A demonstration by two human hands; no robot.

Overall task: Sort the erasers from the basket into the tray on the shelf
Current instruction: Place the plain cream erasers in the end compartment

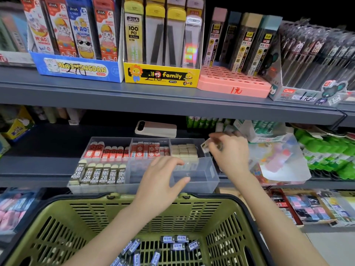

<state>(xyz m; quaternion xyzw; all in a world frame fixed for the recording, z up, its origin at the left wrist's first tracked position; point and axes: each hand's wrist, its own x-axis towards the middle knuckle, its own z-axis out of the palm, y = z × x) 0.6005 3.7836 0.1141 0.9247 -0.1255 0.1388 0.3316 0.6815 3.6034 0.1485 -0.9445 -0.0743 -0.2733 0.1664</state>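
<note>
A clear divided tray (211, 181) sits on the lower shelf, holding red, black 2B and beige erasers in separate compartments. My left hand (161, 181) rests on the tray's front middle compartment, fingers spread, holding nothing. My right hand (228, 152) hovers at the tray's back right corner, fingers pinched on a small eraser (205, 146). Below, a green basket (80, 223) with a black rim holds several dark erasers with blue-white labels (172, 244).
A phone (155, 128) lies on the shelf behind the tray. A clear plastic bag of colourful items (278, 160) sits right of the tray, with green glue sticks (330, 154) beyond. Boxes of pencil leads (161, 73) fill the upper shelf.
</note>
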